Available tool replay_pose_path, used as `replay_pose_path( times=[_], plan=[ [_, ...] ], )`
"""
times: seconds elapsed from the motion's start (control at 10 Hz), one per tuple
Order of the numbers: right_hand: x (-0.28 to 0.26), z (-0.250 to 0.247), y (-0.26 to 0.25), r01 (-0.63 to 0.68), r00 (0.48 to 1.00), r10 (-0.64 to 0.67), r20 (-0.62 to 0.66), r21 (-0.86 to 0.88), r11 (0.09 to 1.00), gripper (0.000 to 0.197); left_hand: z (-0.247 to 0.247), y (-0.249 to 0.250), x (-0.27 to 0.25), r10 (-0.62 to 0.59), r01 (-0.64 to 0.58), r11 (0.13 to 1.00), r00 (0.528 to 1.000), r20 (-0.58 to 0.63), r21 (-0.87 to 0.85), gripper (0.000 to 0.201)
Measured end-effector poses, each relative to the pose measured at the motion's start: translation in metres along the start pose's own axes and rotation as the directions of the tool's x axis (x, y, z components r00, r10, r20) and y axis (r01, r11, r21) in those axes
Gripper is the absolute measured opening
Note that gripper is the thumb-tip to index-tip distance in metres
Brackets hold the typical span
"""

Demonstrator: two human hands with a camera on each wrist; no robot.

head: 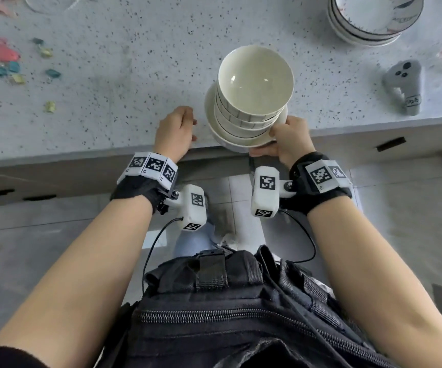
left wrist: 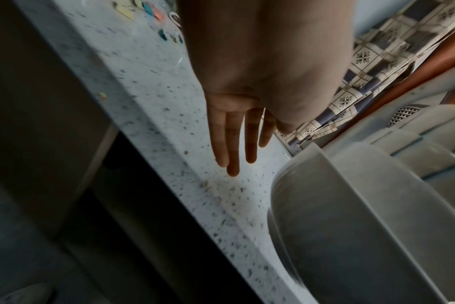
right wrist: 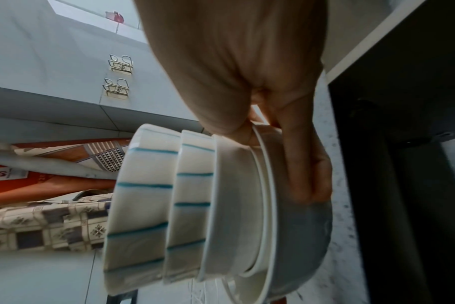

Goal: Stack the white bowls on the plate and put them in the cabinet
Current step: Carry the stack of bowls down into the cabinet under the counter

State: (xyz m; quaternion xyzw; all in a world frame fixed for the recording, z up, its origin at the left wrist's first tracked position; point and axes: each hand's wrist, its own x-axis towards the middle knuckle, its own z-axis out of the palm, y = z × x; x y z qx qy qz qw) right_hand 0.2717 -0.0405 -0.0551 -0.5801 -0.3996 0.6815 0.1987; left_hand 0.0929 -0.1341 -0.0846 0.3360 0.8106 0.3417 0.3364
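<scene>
A stack of white bowls (head: 254,81) sits on a white plate (head: 230,144) at the front edge of the speckled counter (head: 108,75). The upper bowls (right wrist: 143,205) carry thin blue lines on their sides. My right hand (head: 286,142) grips the plate's near rim, thumb on top and fingers (right wrist: 309,168) underneath. The stack looks lifted slightly over the counter edge. My left hand (head: 177,131) hovers just left of the stack with straight fingers (left wrist: 234,144), holding nothing. The plate's underside (left wrist: 351,236) fills the lower right of the left wrist view.
A second stack of dark-rimmed bowls (head: 374,19) stands at the back right. A grey controller (head: 403,86) lies at the right. Small coloured clips (head: 10,62) are scattered at the left. Cabinet fronts with dark handles (head: 389,144) run below the counter.
</scene>
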Motion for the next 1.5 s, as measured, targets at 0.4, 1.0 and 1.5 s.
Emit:
replay_pose_path(
  times=[0.4,1.0,1.5],
  plan=[
    [-0.07,-0.005,0.093,-0.048,0.999,0.048,0.017,-0.01,0.999,0.037,0.005,-0.05,-0.078,0.044,-0.047,0.997,0.998,0.046,0.058,0.043],
    [0.036,0.014,0.221,-0.079,0.996,0.08,0.026,-0.012,0.997,0.034,0.041,-0.158,-0.012,0.42,-0.176,0.811,0.839,-0.346,0.558,0.049],
    [0.23,0.062,0.248,-0.037,0.999,0.036,0.021,0.046,0.998,0.023,0.096,-0.189,0.104,0.78,-0.114,0.625,0.128,-0.612,0.772,0.054]
  ],
)
